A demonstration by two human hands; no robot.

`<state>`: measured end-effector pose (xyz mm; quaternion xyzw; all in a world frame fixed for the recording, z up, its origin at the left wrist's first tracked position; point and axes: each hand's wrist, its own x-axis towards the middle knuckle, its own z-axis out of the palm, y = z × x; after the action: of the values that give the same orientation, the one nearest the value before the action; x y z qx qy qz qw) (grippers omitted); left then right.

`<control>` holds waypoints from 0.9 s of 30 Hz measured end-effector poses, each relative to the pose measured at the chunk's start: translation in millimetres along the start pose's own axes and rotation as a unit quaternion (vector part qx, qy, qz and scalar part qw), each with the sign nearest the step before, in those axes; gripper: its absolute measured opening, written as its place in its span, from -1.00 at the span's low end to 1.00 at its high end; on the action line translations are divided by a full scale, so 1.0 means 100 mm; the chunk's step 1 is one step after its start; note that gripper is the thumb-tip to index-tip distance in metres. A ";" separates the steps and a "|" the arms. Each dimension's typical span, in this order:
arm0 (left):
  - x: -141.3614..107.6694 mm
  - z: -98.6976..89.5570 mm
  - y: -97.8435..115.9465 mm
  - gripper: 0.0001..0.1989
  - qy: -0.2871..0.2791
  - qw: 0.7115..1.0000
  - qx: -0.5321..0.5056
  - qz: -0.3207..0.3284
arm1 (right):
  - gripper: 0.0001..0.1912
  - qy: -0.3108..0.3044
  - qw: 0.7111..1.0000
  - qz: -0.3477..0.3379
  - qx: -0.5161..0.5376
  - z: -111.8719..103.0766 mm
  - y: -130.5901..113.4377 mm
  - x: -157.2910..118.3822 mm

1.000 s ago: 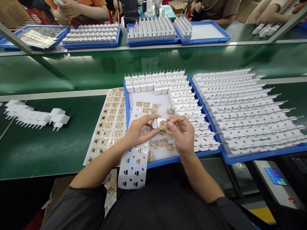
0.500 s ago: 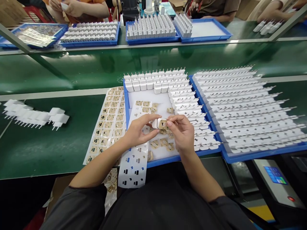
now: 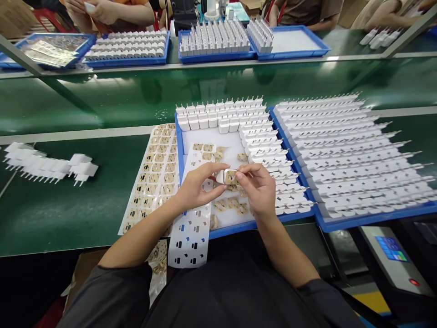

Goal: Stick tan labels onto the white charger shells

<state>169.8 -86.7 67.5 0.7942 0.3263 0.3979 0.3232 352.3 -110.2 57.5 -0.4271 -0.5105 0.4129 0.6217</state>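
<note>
My left hand (image 3: 200, 186) holds a white plug adapter (image 3: 221, 176) between thumb and fingers, its end face turned up. A tan sticker (image 3: 231, 176) lies at that face, and my right hand (image 3: 256, 184) pinches its right edge. Both hands are above a blue tray (image 3: 232, 231) with rows of white adapters (image 3: 261, 136) along its back and right side. Loose tan stickers (image 3: 233, 205) lie in the tray beneath my hands. A white sticker strip (image 3: 191, 232) hangs over the tray's front left edge.
A sheet of tan stickers (image 3: 153, 173) lies left of the tray. Several adapters (image 3: 51, 165) rest farther left. A second blue tray (image 3: 355, 159) full of adapters stands at right. Across the green conveyor (image 3: 136, 100) are more trays and other people's hands (image 3: 105, 11).
My right hand has shifted very slightly left at the sticker. Across the conveyor, a person's hands have moved a little.
</note>
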 end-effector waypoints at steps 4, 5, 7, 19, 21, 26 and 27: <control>0.00 0.00 0.00 -0.58 -0.001 1.000 0.011 0.003 | -0.91 0.001 1.000 -0.001 -0.017 0.01 0.00 -0.01; 0.00 0.00 0.00 -0.58 -0.002 1.000 0.013 0.004 | -0.90 0.003 1.000 -0.001 -0.024 0.01 0.00 -0.01; 0.00 0.00 0.00 -0.58 -0.004 1.000 0.015 0.007 | -0.88 0.006 0.999 -0.003 -0.036 0.02 -0.01 -0.02; 0.00 0.02 0.00 -0.59 -0.004 0.999 0.032 0.026 | -0.89 0.032 0.996 -0.030 -0.082 0.04 0.00 -0.04; 0.00 0.03 0.00 -0.60 -0.001 0.999 0.034 0.030 | -0.89 0.034 0.994 -0.036 -0.093 0.05 0.01 -0.05; -0.01 0.05 -0.04 -0.61 0.007 0.997 0.058 0.055 | -0.92 0.036 0.984 -0.065 -0.163 0.06 0.01 -0.06; -0.01 0.05 -0.06 -0.61 0.011 0.996 0.067 0.061 | -0.92 0.039 0.979 -0.074 -0.185 0.06 0.01 -0.05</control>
<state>172.1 -85.5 60.4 0.8280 0.3064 0.4031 0.2411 345.7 -114.4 55.7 -0.5119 -0.5836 0.2471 0.5799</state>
